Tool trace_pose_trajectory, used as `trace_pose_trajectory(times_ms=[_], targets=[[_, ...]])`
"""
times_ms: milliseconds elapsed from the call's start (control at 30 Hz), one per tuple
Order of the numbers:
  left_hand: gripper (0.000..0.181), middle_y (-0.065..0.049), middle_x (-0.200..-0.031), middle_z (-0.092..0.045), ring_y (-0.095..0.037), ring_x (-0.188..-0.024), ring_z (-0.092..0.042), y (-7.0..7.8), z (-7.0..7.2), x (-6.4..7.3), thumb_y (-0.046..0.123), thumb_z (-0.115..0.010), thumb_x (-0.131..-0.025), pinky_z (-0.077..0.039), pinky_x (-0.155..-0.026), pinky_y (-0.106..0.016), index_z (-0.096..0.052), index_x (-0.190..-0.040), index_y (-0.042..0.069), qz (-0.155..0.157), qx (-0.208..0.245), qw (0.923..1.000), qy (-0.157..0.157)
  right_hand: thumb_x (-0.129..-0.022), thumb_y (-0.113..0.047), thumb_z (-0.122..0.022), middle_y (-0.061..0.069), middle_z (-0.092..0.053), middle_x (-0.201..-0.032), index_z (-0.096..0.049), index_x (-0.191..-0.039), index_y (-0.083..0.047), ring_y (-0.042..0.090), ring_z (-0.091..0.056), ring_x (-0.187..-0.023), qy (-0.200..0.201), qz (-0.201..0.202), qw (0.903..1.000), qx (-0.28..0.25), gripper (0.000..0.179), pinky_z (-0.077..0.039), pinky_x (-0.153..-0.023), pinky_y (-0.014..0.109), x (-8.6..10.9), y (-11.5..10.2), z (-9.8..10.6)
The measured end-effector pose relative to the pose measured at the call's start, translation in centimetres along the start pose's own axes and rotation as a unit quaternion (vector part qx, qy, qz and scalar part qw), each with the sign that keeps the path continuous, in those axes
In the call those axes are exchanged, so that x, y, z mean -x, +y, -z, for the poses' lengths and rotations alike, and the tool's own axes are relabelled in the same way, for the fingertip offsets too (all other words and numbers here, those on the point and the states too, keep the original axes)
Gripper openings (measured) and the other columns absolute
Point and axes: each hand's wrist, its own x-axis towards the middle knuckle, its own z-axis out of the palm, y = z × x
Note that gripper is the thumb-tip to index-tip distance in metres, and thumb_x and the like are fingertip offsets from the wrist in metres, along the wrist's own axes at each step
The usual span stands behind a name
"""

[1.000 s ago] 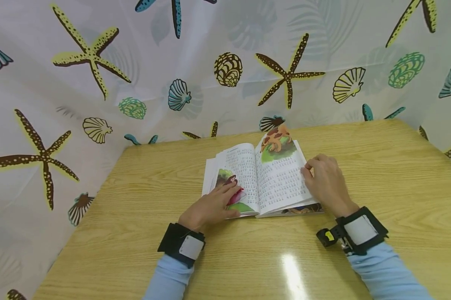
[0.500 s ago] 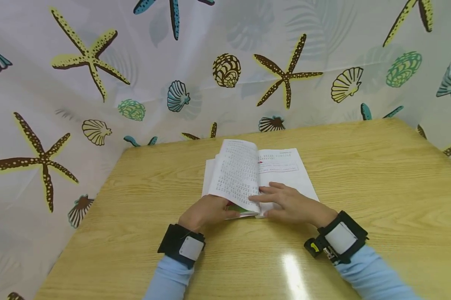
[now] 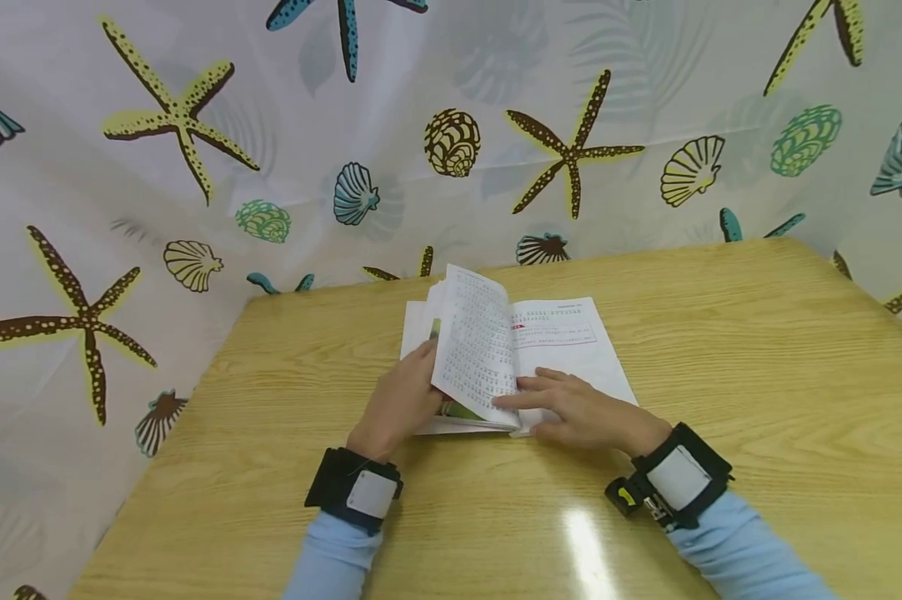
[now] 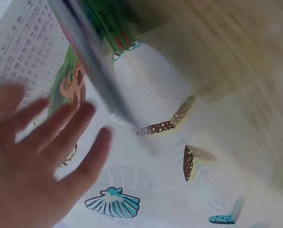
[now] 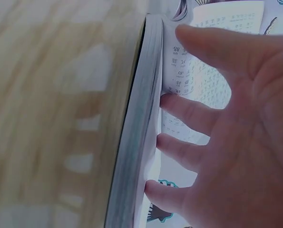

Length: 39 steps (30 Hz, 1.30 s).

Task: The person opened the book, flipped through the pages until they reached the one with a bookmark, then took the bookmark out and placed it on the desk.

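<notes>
An open book [image 3: 582,350] with printed text lies on the table. One of its pages [image 3: 475,342] stands partly raised, leaning over to the left. My left hand [image 3: 398,396] is at the book's left side, its fingertips partly hidden behind this leaf. Seen from the left wrist, the same hand [image 4: 32,161] has its fingers extended beside an illustrated page, pinching nothing. My right hand [image 3: 589,414] rests with outstretched fingers near the spine, index fingertip touching the base of the raised page. In the right wrist view, the right hand's fingers [image 5: 184,152] lie straight along the book's lower edge.
The book rests on a wooden table [image 3: 218,467], which reflects a bright light near the front. Behind and left of it hangs a white cloth [image 3: 293,108] printed with starfish and shells. Black bands [image 3: 355,492] with cameras circle both wrists.
My right hand has let go of the right-hand page and swung left to the spine, turning the leaf over. My left hand has slid from the left page to its outer side.
</notes>
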Motion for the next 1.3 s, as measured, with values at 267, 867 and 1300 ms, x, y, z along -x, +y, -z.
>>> trace_pose_trajectory(times_ms=[267, 867, 1300], targets=[[0.042, -0.021, -0.146, -0.052, -0.036, -0.137, -0.047, 0.1, 0.2, -0.5, 0.019, -0.051, -0.108, -0.037, -0.113, -0.052, -0.051, -0.144, -0.002, -0.052, 0.033, 0.9863, 0.153, -0.094, -0.007, -0.063, 0.032, -0.047, -0.146, -0.062, -0.142, -0.014, 0.061, -0.036, -0.134, -0.01, 0.001, 0.9999, 0.007, 0.048, -0.027, -0.105, 0.077, -0.1, -0.1, -0.1], [0.071, -0.004, -0.166, -0.026, -0.028, -0.152, -0.024, 0.8, -1.0, 0.0, 0.029, -0.07, -0.098, -0.027, -0.12, -0.047, -0.037, -0.159, 0.017, 0.04, -0.019, 0.9627, -0.267, -0.083, -0.014, -0.083, 0.024, -0.048, -0.149, -0.048, -0.151, -0.008, 0.049, -0.04, -0.138, -0.007, -0.044, 0.997, 0.064, 0.077, -0.034, -0.109, 0.065, 0.2, 0.0, 0.0], [0.069, -0.004, -0.166, -0.027, -0.029, -0.152, -0.024, 0.8, -0.8, 0.0, 0.027, -0.07, -0.098, -0.027, -0.12, -0.047, -0.039, -0.158, 0.017, 0.049, -0.017, 0.9629, -0.265, -0.084, -0.019, -0.083, 0.023, -0.05, -0.147, -0.057, -0.143, -0.005, 0.046, -0.042, -0.137, 0.035, -0.05, 0.9928, 0.103, 0.066, -0.036, -0.108, 0.064, 0.8, 0.2, 0.8]])
